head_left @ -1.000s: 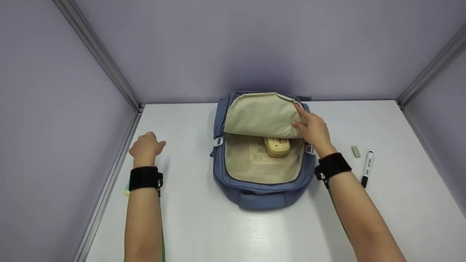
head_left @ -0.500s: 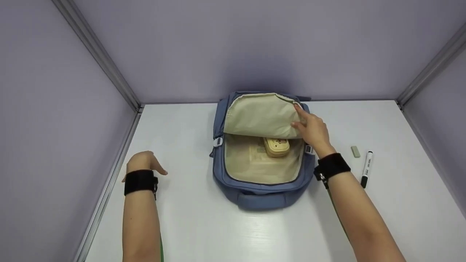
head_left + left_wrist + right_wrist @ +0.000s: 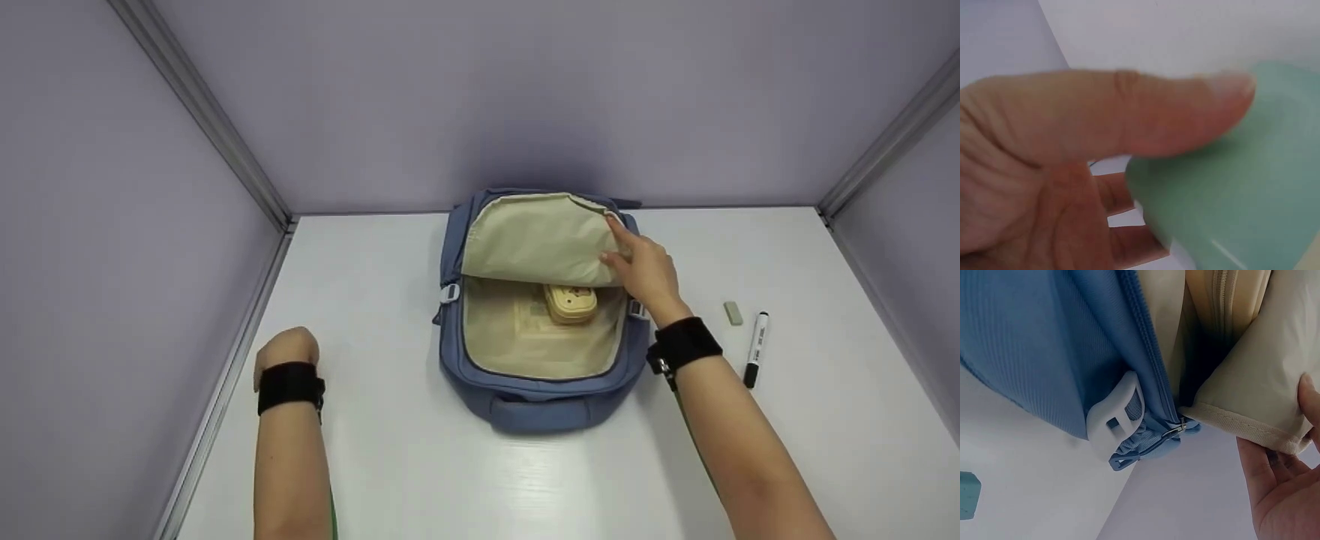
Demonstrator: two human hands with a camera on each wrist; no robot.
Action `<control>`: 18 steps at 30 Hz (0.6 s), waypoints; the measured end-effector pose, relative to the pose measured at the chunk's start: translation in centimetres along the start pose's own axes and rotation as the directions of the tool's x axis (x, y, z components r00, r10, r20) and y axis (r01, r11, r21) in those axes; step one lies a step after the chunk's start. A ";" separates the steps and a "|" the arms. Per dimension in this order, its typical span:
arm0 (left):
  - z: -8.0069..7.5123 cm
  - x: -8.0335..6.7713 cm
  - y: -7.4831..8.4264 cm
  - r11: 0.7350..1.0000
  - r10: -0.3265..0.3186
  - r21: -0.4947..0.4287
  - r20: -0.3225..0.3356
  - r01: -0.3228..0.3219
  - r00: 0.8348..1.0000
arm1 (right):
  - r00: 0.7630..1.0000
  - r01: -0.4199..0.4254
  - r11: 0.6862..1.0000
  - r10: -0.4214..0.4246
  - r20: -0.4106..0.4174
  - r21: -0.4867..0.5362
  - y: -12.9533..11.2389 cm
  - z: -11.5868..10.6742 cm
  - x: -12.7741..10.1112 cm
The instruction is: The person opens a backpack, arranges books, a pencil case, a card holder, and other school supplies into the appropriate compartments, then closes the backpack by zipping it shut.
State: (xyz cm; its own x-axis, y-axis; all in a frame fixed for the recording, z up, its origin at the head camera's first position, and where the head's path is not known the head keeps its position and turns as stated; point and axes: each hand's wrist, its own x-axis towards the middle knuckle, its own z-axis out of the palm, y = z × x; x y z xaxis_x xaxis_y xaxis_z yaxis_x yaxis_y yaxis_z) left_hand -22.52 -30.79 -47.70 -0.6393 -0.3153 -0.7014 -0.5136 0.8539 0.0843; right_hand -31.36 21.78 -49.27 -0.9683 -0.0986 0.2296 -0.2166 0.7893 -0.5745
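Note:
A blue backpack (image 3: 540, 409) lies on the table with its cream-lined compartment unzipped. My right hand (image 3: 651, 279) holds the right edge of the folded-back flap (image 3: 540, 232), thumb on the lining and fingers behind it in the right wrist view. Inside sits a yellow zipped pencil case (image 3: 571, 304), partly under the flap. At the left of the table, my left hand (image 3: 286, 351) bends down. In the left wrist view its thumb lies over a smooth, pale green thing (image 3: 1241, 197) with a rounded corner, fingers beneath. The head view hides that green thing behind the hand and wrist.
To the right of the backpack lie a small green eraser (image 3: 733, 313) and a white marker (image 3: 757, 349) with black ends. Grey-purple panels (image 3: 375, 105) wall the white table (image 3: 390, 465) at the back and both sides. A white buckle (image 3: 1117, 416) hangs at the backpack's side.
My left hand has drawn back toward me and bent down at the wrist, its thumb no longer spread out to the right. My right hand and the flap have stayed in place.

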 end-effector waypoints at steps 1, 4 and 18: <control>0.1 0.1 -0.1 1.000 0.010 -0.002 -0.034 -0.010 0.999 | 1.000 0.000 1.000 0.000 0.001 0.003 0.0 0.0 0.0; 0.4 0.5 -0.2 0.999 0.047 0.005 -0.109 -0.047 0.993 | 1.000 -0.002 1.000 0.002 0.003 0.010 -0.1 0.1 0.0; 2.2 2.6 3.1 0.909 0.326 -0.066 -0.501 -0.411 0.802 | 1.000 -0.018 1.000 0.018 -0.001 0.015 -0.3 0.3 0.1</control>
State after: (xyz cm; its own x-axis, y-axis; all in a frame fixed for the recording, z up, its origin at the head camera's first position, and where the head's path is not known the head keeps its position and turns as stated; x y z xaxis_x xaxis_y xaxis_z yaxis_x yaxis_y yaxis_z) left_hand -24.51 -28.05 -50.89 -0.9666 -0.1820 -0.1804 -0.2422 0.8787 0.4114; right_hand -31.39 21.35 -49.30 -0.9720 -0.0838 0.2196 -0.2009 0.7816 -0.5906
